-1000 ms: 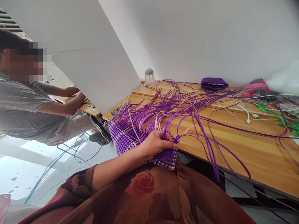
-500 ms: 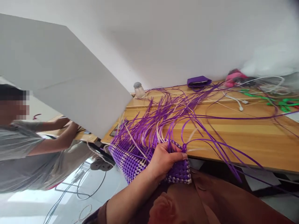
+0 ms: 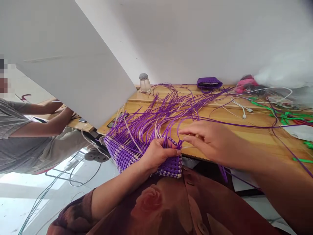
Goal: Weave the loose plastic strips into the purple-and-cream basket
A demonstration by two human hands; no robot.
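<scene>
My left hand point(image 3: 156, 155) is closed on the upper edge of a purple and white woven basket point(image 3: 122, 156), near its right corner. The thumb presses on the outer side, close to a small knot of strands. Many long loose purple strands point(image 3: 156, 117), with a few cream ones, fan out from the basket's rim across the table. My right hand point(image 3: 210, 142) is just right of that corner, thumb and fingertips drawn close together around a purple strand by the knot. Its fingers partly hide the strand. The basket's lower side rests against my lap.
Along the back of the wooden table point(image 3: 244, 137) are a lidded bottle point(image 3: 144, 82), a purple woven pouch point(image 3: 209, 83) and white cables point(image 3: 242, 109). Green strands point(image 3: 286, 117) lie at right. A grey panel point(image 3: 73, 65) separates a co-worker point(image 3: 31, 130) at left.
My right hand has come into view from the right and reached the basket's corner. My left hand keeps its hold. The view has shifted, so the basket appears further left.
</scene>
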